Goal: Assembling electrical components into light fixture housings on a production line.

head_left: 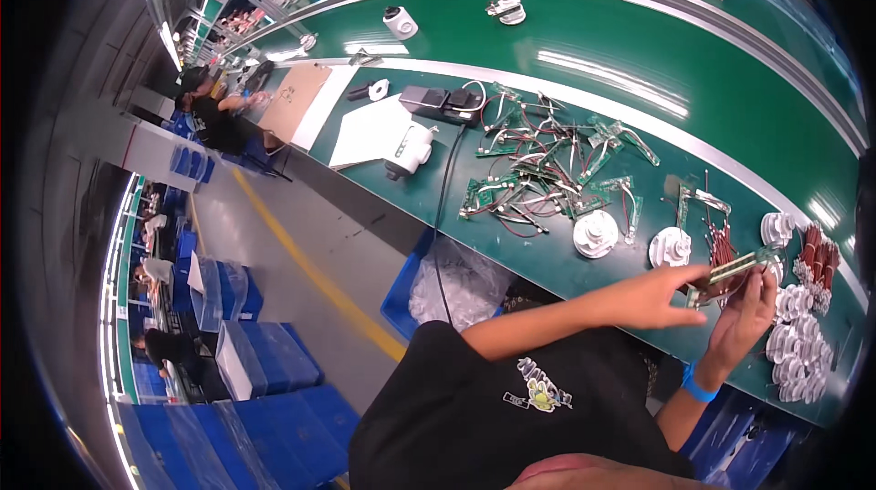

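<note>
We see the right hand [744, 318], with a blue band [701, 385] on its wrist, holding a green board [733, 266] in its fingers. The left hand [659, 297] has its thumb and fingers spread at the board's other end; we can't tell if it grips. Just right of the right hand we see white round parts [796, 353], with red wires [817, 257] past them. Well left of both hands, a messy heap [547, 161] of boards and wires lies on the green table [525, 257]. Farther left, we spot a white gadget [411, 152] and a worker [217, 125].
</note>
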`<state>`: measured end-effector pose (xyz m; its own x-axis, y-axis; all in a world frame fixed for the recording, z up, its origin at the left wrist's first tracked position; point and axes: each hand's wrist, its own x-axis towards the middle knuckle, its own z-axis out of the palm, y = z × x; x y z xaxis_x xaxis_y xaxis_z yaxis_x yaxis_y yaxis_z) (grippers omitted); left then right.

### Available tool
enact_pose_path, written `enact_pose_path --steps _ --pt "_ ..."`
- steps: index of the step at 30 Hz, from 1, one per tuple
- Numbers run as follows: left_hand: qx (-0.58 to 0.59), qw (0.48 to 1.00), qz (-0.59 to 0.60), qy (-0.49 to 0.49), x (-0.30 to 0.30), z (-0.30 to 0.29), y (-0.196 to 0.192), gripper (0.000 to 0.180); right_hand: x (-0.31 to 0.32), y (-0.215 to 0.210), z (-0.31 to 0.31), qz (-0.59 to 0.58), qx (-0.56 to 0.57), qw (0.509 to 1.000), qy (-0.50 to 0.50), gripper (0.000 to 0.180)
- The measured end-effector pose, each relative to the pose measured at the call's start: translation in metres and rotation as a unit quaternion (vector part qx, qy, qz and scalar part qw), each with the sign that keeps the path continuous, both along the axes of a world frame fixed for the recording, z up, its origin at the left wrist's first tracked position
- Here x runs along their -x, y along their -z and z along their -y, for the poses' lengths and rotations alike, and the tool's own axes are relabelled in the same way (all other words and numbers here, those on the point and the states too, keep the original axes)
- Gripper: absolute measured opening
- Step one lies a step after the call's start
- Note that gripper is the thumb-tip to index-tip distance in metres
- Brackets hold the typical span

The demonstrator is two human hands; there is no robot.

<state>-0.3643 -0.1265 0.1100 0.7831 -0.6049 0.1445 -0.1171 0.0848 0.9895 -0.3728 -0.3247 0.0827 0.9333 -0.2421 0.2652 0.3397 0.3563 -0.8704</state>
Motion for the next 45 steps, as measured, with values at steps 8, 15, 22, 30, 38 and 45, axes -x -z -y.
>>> enact_pose_path --steps 8,15,22,30,38,45 --pt "0.124 0.969 -0.157 -0.144 0.033 -0.036 0.017 0.024 0.025 -0.002 -0.015 -0.055 -0.142 0.971 -0.182 0.038" --pt "0.15 0.955 -0.2 -0.162 0.044 -0.063 0.028 0.023 0.046 0.015 -0.038 -0.18 -0.102 0.958 -0.197 0.029" --pt "0.072 0.981 -0.045 -0.175 0.042 -0.088 0.001 0.03 0.045 0.023 -0.03 -0.196 0.089 0.973 -0.086 0.011" --pt "0.172 0.966 -0.136 -0.137 0.043 -0.086 0.002 0.038 0.01 0.009 -0.056 -0.013 0.497 0.863 0.088 0.058" --pt "0.282 0.93 -0.157 -0.177 0.03 -0.089 0.027 0.048 -0.001 0.034 -0.053 -0.059 0.49 0.868 0.062 0.042" --pt "0.253 0.898 -0.226 -0.279 0.033 -0.108 0.05 0.052 -0.017 0.021 -0.067 -0.037 0.445 0.891 0.08 0.038"
